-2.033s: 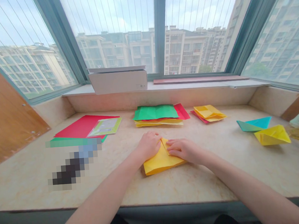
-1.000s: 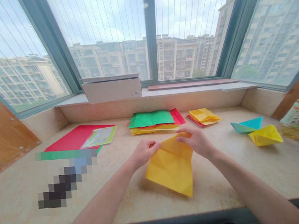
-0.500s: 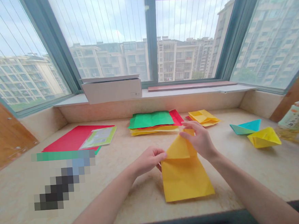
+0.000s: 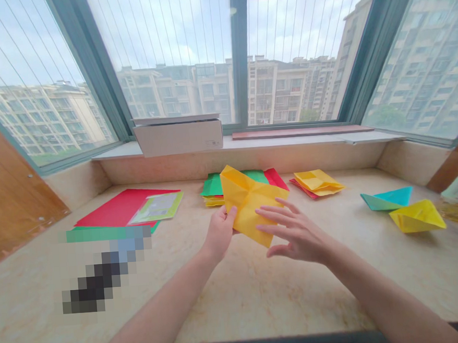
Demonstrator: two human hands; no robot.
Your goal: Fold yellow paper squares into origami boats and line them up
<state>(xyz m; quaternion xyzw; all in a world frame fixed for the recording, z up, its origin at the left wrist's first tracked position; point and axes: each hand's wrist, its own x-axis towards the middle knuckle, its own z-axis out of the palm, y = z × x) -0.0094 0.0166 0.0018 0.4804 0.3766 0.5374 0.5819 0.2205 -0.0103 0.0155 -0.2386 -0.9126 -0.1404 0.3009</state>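
Yellow paper, creased and folded into layers, is held up off the desk [image 4: 239, 312] near the middle of the view. This folded yellow sheet [image 4: 255, 206] is tilted, with one corner pointing up, and part of the paper stack [image 4: 211, 184] behind it is hidden. By the left hand [image 4: 219, 236] it is pinched at its lower left edge, thumb on the near face and fingers behind. The right hand [image 4: 296, 234] is held with its fingers spread over the lower right part; whether the paper is pressed by them cannot be told.

Very little weight is to be expected. The sheet is likely to be springy along its creases, limp where single, and easily dented or torn at the corners. A light grip should be taken on the doubled edge, thumb and fingers kept flat, so that no stray crease is made.

Farther right, a yellow folded packet [image 4: 318, 182], a blue folded piece [image 4: 388, 200] and a yellow folded piece [image 4: 418, 217] are seen resting on the desk.
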